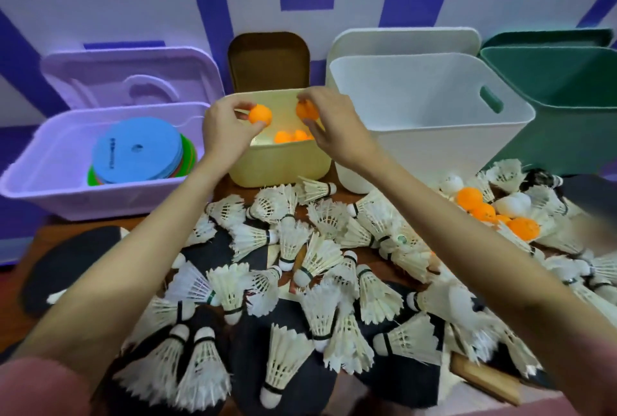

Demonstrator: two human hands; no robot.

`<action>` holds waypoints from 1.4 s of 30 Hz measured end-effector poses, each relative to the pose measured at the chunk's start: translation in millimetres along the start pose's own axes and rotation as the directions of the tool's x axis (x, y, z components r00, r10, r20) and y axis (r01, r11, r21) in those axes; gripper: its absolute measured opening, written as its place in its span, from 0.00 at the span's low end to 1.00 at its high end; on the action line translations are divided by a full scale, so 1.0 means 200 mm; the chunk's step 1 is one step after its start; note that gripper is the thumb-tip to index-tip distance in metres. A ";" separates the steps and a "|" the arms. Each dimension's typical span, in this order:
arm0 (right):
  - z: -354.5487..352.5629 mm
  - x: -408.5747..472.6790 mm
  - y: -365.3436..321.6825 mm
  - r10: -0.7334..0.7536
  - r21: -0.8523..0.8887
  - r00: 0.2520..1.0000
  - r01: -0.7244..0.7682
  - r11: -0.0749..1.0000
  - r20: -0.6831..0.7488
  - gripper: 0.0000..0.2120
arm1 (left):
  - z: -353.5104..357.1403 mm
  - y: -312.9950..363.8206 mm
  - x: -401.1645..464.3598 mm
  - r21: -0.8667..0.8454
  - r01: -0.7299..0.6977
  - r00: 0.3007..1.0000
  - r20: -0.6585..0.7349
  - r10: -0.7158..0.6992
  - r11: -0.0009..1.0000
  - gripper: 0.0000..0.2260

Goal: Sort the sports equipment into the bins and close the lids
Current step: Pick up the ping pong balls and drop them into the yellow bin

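Both hands reach over the yellow bin [280, 161] at the back centre. My left hand [227, 128] pinches an orange ping-pong ball [261, 114] above the bin's opening. My right hand [334, 125] holds a second orange ball [305, 111] beside it. Several orange balls [290, 136] lie inside the yellow bin. A heap of white feather shuttlecocks [300, 265] covers the table in front. More orange and white balls [494, 212] lie at the right among the shuttlecocks.
A lilac bin [50, 188] at the left holds flat coloured discs [140, 148], its lid leaning behind. A white bin [434, 135] and a green bin [567, 115] stand to the right, lids propped behind. Black paddles [56, 268] lie under the shuttlecocks.
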State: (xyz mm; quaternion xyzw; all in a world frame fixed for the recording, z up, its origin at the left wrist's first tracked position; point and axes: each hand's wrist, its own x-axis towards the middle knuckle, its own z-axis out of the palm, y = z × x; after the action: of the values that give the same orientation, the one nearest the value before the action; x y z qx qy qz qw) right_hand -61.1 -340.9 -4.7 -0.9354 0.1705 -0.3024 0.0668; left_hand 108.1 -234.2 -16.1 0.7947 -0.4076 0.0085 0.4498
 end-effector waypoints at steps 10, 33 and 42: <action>-0.11 -0.26 0.03 -0.129 -0.021 0.990 0.128 0.992 -0.057 0.13 | 0.05 0.09 -0.15 -0.143 -0.090 0.996 0.015 0.093 0.986 0.09; -0.30 -0.86 0.72 0.810 -0.245 0.583 -0.778 0.579 0.065 0.22 | 0.79 0.66 -0.45 -0.052 -0.606 0.505 0.746 0.434 0.794 0.10; -0.31 -0.89 0.76 0.789 -0.088 0.612 -0.784 0.614 0.049 0.15 | 0.97 0.77 -0.47 0.138 -0.828 0.369 0.864 0.343 0.544 0.06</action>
State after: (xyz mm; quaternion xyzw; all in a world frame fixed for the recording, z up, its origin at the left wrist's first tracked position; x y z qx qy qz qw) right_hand -274.1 -421.2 -86.3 -0.7792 0.5690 -0.1984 0.1725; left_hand -124.5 -353.5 -57.8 0.5958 -0.8004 -0.0346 -0.0563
